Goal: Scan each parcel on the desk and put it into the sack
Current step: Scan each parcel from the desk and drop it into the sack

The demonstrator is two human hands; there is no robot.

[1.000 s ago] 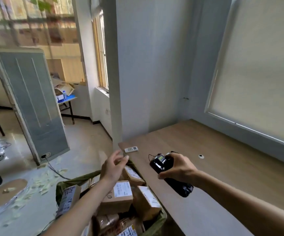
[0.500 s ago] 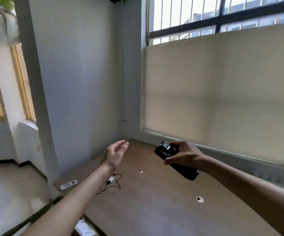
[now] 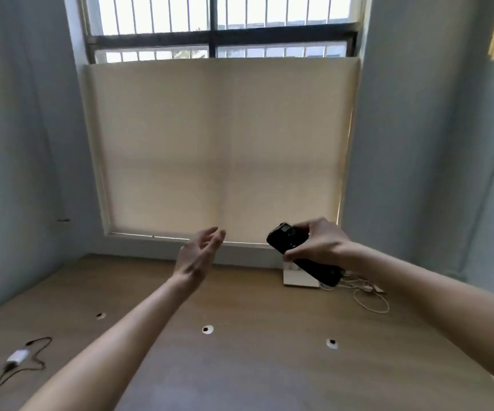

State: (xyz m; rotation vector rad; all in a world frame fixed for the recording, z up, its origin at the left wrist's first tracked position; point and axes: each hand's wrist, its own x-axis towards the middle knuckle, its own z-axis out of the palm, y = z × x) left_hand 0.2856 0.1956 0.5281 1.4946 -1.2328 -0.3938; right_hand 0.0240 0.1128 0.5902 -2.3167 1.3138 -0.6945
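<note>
A cream roller blind [image 3: 219,149] covers most of the barred window [image 3: 219,22] straight ahead; below it the wooden bench [image 3: 254,366] spreads wide, with three small round holes across its surface; no parcel or sack shows in this view; the left hand [image 3: 198,256] is raised above the bench, its fingers [image 3: 214,237] released and loosely spread, holding nothing; the right hand [image 3: 317,244] has its fingers clenched round the black scanner [image 3: 287,241], held tilted in the air; a pale flat box [image 3: 299,278] and a white cable [image 3: 370,298] lie by the wall; a small white adapter [image 3: 17,357] with a dark cord lies at the far left.
</note>
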